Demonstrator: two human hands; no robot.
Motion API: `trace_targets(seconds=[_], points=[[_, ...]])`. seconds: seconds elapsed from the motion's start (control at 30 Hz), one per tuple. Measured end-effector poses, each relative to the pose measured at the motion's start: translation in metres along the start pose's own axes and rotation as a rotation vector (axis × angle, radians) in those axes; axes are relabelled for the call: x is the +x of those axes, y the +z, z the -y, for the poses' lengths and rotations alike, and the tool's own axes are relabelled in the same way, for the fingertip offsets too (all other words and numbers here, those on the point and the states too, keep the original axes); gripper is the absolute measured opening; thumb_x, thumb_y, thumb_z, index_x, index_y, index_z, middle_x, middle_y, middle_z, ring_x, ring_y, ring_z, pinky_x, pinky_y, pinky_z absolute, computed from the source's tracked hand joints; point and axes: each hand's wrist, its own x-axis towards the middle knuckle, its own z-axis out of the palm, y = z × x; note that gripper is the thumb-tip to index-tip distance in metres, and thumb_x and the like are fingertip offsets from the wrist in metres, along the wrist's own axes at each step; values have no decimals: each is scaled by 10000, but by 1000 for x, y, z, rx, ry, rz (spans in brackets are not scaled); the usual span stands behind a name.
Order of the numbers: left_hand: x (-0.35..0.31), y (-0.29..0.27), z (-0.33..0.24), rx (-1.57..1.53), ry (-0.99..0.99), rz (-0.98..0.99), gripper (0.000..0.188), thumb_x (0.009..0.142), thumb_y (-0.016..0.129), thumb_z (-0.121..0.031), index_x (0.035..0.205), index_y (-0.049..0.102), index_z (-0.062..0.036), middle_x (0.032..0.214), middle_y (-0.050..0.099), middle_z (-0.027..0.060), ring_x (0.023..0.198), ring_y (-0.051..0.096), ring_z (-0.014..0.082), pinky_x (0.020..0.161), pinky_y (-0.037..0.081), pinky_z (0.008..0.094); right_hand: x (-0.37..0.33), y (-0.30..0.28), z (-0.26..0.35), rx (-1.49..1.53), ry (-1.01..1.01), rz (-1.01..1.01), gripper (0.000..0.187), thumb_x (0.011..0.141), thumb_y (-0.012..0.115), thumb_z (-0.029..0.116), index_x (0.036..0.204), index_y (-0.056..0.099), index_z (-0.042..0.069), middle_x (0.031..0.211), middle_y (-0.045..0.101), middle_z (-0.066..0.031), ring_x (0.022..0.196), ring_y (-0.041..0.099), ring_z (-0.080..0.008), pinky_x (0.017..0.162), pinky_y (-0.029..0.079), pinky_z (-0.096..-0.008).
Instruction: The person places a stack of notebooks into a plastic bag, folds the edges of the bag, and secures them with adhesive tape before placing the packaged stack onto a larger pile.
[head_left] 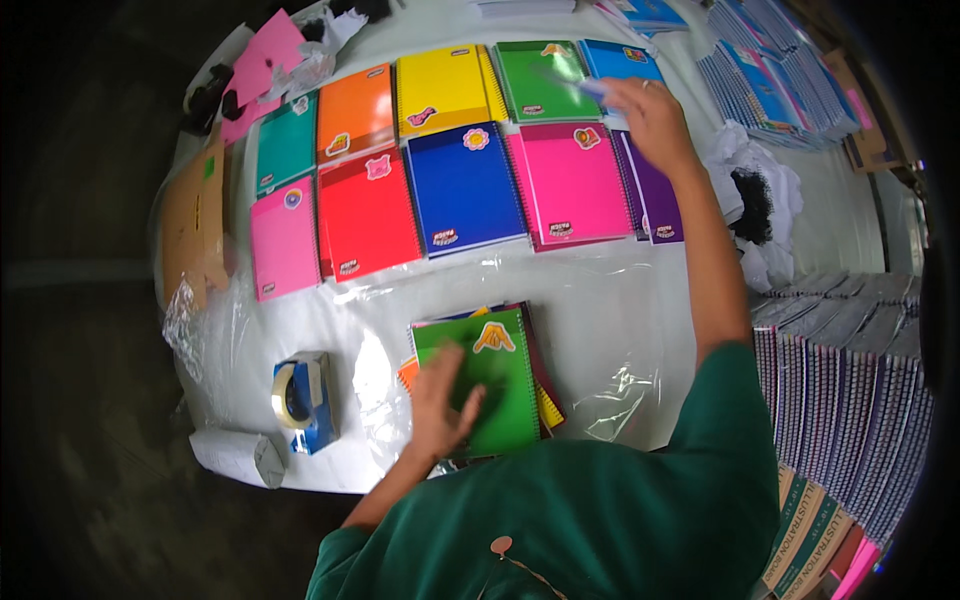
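My left hand (440,405), blurred, is over a green spiral notebook (505,410) with a hand-shaped sticker. Its fingers are apart and hold nothing; whether they touch the cover is unclear. That notebook tops a loose stack near me, with orange, yellow and dark edges sticking out beneath. At the far right of the laid-out rows, my right hand (645,115) reaches over another green notebook (540,100) and a light blue notebook (610,58). Its fingers are smeared, with a pale bluish blur at their tips. A purple notebook (665,205) lies under that forearm.
Two rows hold several more notebooks, including a red one (370,225) and a yellow one (440,90). A tape dispenser (310,400) stands left of the stack. Clear plastic (620,400) lies on the table. Tall notebook stacks (840,410) and crumpled wrapping (775,200) are at right.
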Motion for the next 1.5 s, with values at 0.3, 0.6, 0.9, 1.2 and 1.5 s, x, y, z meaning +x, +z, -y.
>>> trace_targets(seconds=[0.3, 0.6, 0.9, 1.2, 1.5], points=[[13, -83, -18, -584, -308, -401, 289, 835, 658, -211, 951, 559, 35, 789, 607, 127, 695, 568, 171, 674, 451, 254, -151, -17, 219, 841, 732, 154, 714, 785, 697, 320, 1309, 378, -47, 1249, 479, -219, 1196, 442, -309, 974, 374, -375], [-50, 25, 38, -429, -554, -64, 932, 692, 747, -320, 1331, 218, 104, 1283, 375, 313, 1215, 372, 408, 1025, 299, 435, -212, 35, 233, 1259, 1279, 522, 625, 715, 766, 283, 1134, 486, -87, 1009, 609, -182, 879, 616, -253, 790, 496, -337], [-89, -49, 9, -1013, -196, 15, 1131, 651, 798, -335, 1426, 27, -45, 1278, 379, 149, 1169, 424, 257, 988, 353, 385, -238, -39, 293, 1181, 548, 211, 776, 589, 799, 182, 1212, 376, -6, 1104, 504, -103, 1076, 480, -218, 968, 348, -321], [-80, -20, -19, -958, 65, -101, 970, 565, 824, -320, 1313, 280, -30, 1125, 431, 142, 1077, 451, 244, 922, 380, 369, -246, -17, 282, 1060, 459, -64, 1019, 501, 895, 269, 1305, 316, 30, 1235, 436, -99, 1106, 451, -210, 963, 352, -331], [-89, 9, -4, -980, 58, -76, 1254, 488, 814, -591, 1389, 160, -13, 1334, 332, 202, 1230, 359, 305, 1000, 326, 407, -269, -10, 273, 1199, 514, 14, 1198, 407, 829, 609, 1331, 319, 43, 1224, 439, -110, 1128, 441, -205, 954, 351, -329]])
